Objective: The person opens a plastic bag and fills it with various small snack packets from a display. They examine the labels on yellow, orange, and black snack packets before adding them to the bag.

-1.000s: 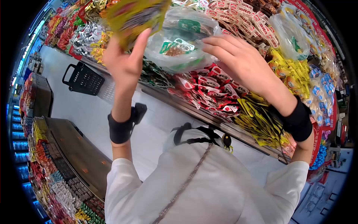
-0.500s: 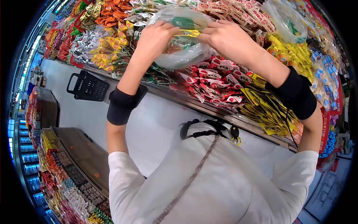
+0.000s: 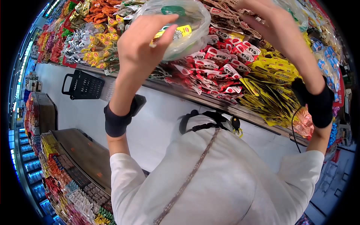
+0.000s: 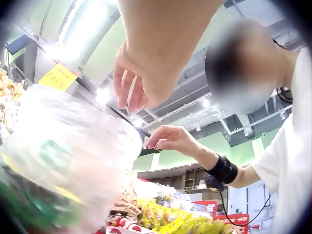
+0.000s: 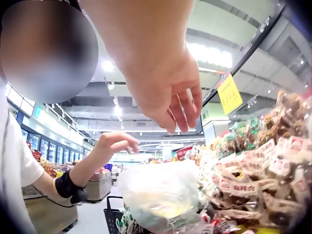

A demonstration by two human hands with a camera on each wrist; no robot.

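Note:
A clear plastic bag [image 3: 195, 41] stands open on the snack display, with a yellow packet [image 3: 182, 32] lying inside it. My left hand [image 3: 144, 43] is over the bag's left side, fingers and thumb apart, holding nothing. Over the white-and-red wrapped snacks, right of the bag, my right hand [image 3: 262, 17] hangs with loose fingers and nothing in them. The left wrist view shows the bag [image 4: 73, 151] below the left hand [image 4: 141, 87]. In the right wrist view the right hand [image 5: 170, 92] is above the bag [image 5: 161, 192], apart from it.
Red packets [image 3: 221, 67] and yellow packets [image 3: 277, 82] fill the display's near side. A second plastic bag [image 3: 296, 15] lies at the upper right. A black basket [image 3: 86, 85] stands on the floor at the left. Another shelf [image 3: 80, 150] is at the lower left.
The yellow packet was held up by the left hand, then between both hands over the bag; now it lies inside. Both hands have let go and moved apart, the right one towards the right.

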